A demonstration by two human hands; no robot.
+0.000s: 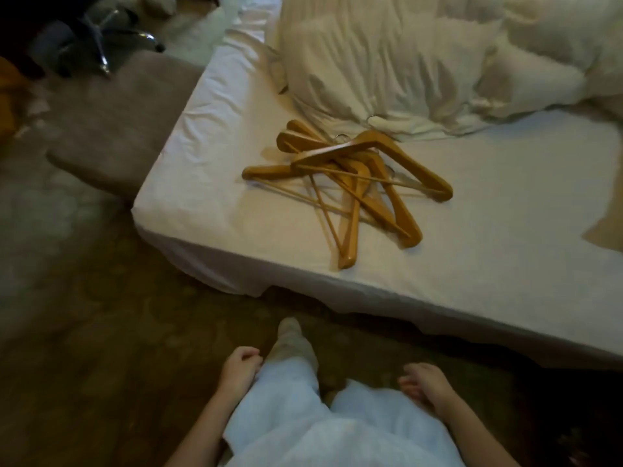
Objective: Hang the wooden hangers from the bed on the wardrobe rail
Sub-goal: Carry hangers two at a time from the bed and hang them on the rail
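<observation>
Several wooden hangers (354, 176) lie in a tangled heap on the white sheet of the bed (209, 183), near its front left corner. Their metal hooks are partly tucked under the pile. My left hand (240, 367) hangs beside my leg with fingers loosely curled and holds nothing. My right hand (425, 385) hangs the same way on the other side, also holding nothing. Both hands are well below the bed edge, far from the hangers. The wardrobe rail is not in view.
A crumpled white duvet (387, 72) lies behind the hangers. A brown padded bench (111, 129) stands against the bed's left side. An office chair base (101, 45) is at the top left. Patterned carpet (101, 298) covers the floor where I stand.
</observation>
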